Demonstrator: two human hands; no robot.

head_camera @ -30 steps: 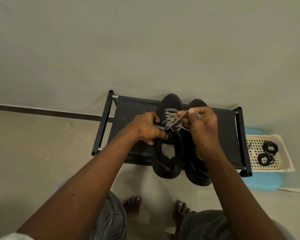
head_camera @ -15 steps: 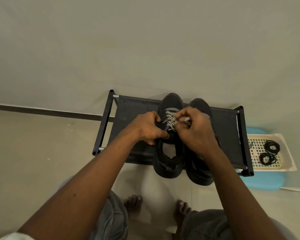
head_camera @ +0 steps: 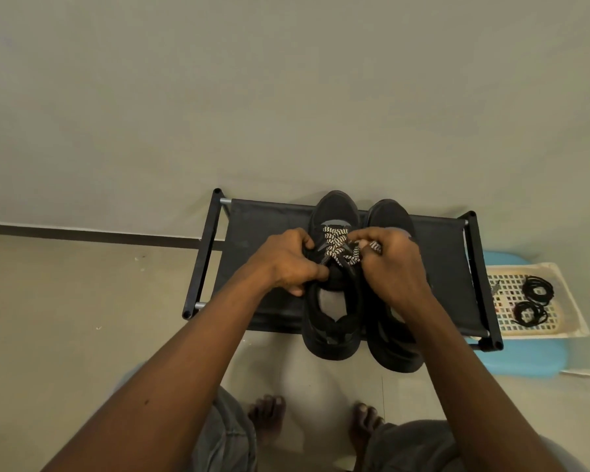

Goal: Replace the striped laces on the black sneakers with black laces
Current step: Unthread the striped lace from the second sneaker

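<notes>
The left sneaker (head_camera: 334,206) stands on the rack (head_camera: 263,233), toe far and heel near, so its lacing runs near to far, straight out from the person. The striped lace (head_camera: 336,241) still crosses the far eyelets, between the two hands. The left hand (head_camera: 288,262) grips the sneaker's left side, fingers curled. The right hand (head_camera: 394,267) pinches a loose lace end just right of the crossings, over the right sneaker (head_camera: 389,212), so the next pull likely goes to the right. The black laces (head_camera: 536,290) lie coiled in a basket (head_camera: 504,301), well apart on the right and nearer the right hand.
</notes>
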